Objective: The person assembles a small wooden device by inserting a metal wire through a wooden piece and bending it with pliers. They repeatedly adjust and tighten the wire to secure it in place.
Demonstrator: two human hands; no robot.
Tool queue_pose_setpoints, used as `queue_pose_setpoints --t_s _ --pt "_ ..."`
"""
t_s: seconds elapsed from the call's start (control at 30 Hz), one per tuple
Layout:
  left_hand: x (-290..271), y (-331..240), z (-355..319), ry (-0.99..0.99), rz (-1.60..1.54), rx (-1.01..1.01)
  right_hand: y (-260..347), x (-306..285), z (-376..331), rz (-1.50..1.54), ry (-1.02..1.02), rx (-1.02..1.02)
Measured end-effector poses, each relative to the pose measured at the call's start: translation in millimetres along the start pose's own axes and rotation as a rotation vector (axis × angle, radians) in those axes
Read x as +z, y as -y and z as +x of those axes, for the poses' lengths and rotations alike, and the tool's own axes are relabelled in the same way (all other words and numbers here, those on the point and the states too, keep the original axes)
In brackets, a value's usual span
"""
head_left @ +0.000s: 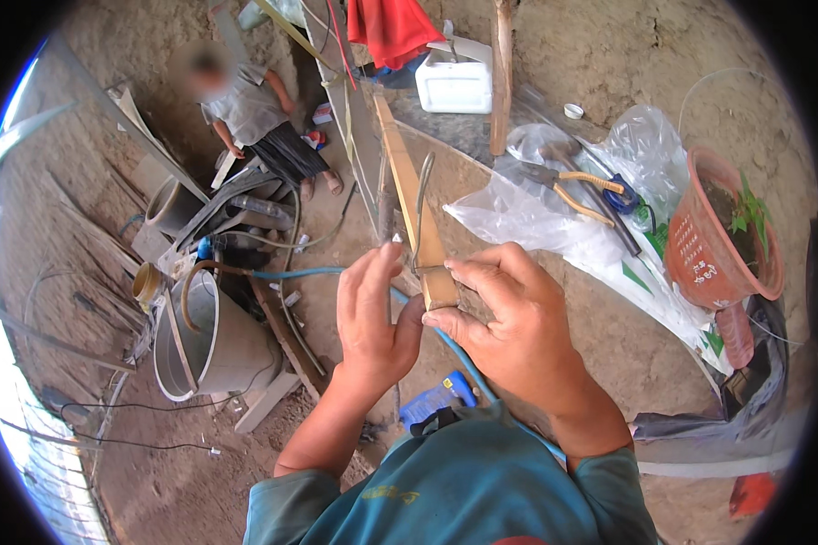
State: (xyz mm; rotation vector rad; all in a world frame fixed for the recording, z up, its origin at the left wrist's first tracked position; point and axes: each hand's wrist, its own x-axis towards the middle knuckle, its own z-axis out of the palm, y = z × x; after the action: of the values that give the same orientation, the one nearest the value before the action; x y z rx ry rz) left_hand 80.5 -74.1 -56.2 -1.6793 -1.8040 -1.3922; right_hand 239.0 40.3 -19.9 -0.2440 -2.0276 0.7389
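Note:
A long, narrow wooden strip (424, 222) runs away from me, its near end between my hands. A stiff, bent wire (422, 195) lies along it, with a loop at the far end and its near part crossing the wood close to my fingers. My right hand (523, 327) pinches the strip's near end, forefinger on the upper edge by the wire and thumb lower down. To the left, my left hand (373, 313) has its fingers stretched out and its thumb beside the strip's end. Whether that thumb presses on the wood is hard to tell.
Pliers (568, 186) and a hammer (600, 186) lie on plastic sheeting at the right, near a potted plant (723, 236). A grey bucket (214, 336) stands left. A blue hose (468, 363) passes under my hands. Another person (264, 127) stands far left; a white jug (454, 82) sits ahead.

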Motion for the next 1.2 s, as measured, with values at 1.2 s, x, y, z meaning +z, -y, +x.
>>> queue_pose_setpoints --t_s 1.2 --pt "-9.3 3.9 25.4 -0.205 0.471 0.208 13.1 -2.5 26.5 0.123 0.131 0.042"
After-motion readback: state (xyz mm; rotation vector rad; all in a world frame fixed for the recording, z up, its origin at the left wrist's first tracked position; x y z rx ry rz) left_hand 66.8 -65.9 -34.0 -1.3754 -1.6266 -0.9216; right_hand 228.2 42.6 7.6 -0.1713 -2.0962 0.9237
